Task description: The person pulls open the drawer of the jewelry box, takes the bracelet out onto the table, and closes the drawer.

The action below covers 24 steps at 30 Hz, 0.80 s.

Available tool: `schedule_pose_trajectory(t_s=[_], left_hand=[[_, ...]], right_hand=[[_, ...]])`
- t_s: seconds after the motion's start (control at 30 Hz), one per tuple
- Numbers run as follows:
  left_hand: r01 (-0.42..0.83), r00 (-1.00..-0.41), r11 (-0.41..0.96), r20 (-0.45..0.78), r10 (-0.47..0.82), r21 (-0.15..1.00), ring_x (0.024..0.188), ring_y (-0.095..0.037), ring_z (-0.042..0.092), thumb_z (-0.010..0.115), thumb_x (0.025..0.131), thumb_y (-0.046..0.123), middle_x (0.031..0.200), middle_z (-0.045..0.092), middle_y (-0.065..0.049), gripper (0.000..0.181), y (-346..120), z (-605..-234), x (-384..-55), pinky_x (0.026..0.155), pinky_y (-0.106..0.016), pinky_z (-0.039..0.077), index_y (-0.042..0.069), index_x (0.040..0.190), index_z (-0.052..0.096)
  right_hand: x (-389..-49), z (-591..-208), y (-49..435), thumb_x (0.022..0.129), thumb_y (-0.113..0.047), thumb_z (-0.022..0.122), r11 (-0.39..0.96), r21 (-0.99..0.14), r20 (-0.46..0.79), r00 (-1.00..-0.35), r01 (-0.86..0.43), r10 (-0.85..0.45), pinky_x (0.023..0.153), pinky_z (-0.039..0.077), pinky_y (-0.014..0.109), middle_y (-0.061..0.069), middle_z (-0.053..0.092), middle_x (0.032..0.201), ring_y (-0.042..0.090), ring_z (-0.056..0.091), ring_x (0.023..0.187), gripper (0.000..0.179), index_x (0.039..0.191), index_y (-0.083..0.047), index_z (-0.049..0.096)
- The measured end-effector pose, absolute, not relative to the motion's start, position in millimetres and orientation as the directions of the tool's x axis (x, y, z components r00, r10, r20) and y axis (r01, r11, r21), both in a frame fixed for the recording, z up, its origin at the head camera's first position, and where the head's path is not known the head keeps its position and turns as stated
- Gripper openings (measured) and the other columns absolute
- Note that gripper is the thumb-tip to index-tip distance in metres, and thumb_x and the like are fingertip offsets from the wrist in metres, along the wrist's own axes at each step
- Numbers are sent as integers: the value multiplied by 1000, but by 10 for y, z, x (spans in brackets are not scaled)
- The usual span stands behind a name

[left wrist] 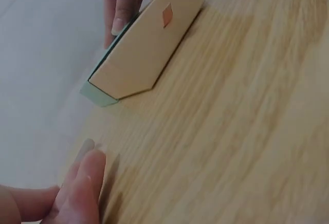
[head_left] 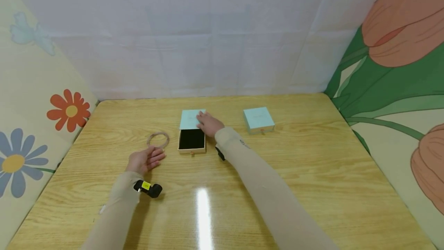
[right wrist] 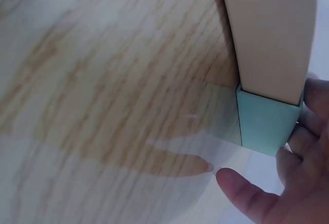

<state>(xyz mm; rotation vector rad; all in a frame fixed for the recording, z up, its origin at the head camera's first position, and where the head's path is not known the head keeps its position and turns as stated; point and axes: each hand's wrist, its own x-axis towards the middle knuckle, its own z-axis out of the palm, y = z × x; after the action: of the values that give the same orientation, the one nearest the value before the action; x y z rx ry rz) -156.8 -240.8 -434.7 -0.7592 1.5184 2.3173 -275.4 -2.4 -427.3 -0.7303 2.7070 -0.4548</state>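
Note:
A light-blue drawer box (head_left: 192, 119) lies on the table with its cream drawer (head_left: 192, 151) pulled out towards the person, showing a black inside. My right hand (head_left: 209, 124) rests its fingers on the right side of the blue sleeve; in the right wrist view the thumb (right wrist: 244, 193) stands apart from it, near the table. A pale pinkish-brown bangle (head_left: 166, 136) lies left of the drawer. Beside its near edge is my left hand (head_left: 145, 160), palm partly turned up, fingers loosely extended. In the left wrist view the left fingers (left wrist: 85, 188) hold nothing plainly visible.
A second light-blue box (head_left: 258, 119), shut, stands to the right on the wooden table (head_left: 329, 165). A white cloth (head_left: 215, 49) hangs behind the table. Flower-painted panels (head_left: 21, 88) flank it on both sides.

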Motion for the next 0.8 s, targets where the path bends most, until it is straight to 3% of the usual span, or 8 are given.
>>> schedule_pose_trajectory(t_s=[0.1, 0.37, 0.8], left_hand=[[-512, -822, -394, -568, -34, 763, 70, -14, 72, 42, 105, 15, 74, 72, -5, 25, -2448, -4359, -1576, 61, -24, 58, 3, 96, 61], [-541, -816, -338, -579, -12, 770, 72, -16, 72, 41, 106, 15, 75, 72, -6, 23, -2463, -4353, -1591, 63, -25, 58, -2, 113, 55], [-554, -807, -342, -590, -1, 759, 69, -17, 72, 37, 106, 11, 73, 72, -7, 17, -2492, -4370, -1616, 63, -26, 58, 1, 108, 51]], right_hand=[[-2741, -4264, -21, 107, -28, 36, 817, -384, -201, -825, -430, -528, 118, 14, 33, 6, 12, 161, 23, 5, 148, 52, 154, -9, 24], [-2740, -4269, -7, 107, -29, 36, 818, -383, -198, -826, -430, -527, 118, 14, 33, 6, 12, 161, 23, 5, 148, 53, 154, -9, 23], [-2730, -4261, -17, 107, -29, 35, 820, -384, -205, -827, -424, -524, 118, 15, 33, 6, 11, 162, 22, 4, 148, 53, 154, -10, 22]])
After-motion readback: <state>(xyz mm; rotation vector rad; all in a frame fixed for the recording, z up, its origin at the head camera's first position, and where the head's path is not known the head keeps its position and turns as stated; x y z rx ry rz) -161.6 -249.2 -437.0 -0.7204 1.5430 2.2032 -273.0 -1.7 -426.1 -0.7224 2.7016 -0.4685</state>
